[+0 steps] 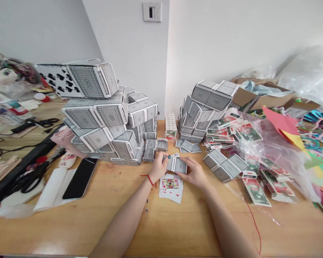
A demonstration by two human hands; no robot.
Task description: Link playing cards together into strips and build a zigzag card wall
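Between my two hands is a small piece made of grey-backed playing cards [179,165], held just above the table. My left hand [160,167] pinches its left end, and my right hand [195,172] grips its right end with thumb and fingers. Below it lie several face-up playing cards [171,190], a red-suited court card on top. Behind my hands rest flat grey card pieces [150,149] on the left and loose face-down cards [190,146] on the right. A finished card box [225,165] sits to the right of my right hand.
Tall stacks of card boxes stand left [97,114] and right [201,111]. A row of card packs [171,129] is between them. At left lie a phone [80,178] and black scissors [29,175]. Opened card packets [255,191], plastic and coloured paper crowd the right.
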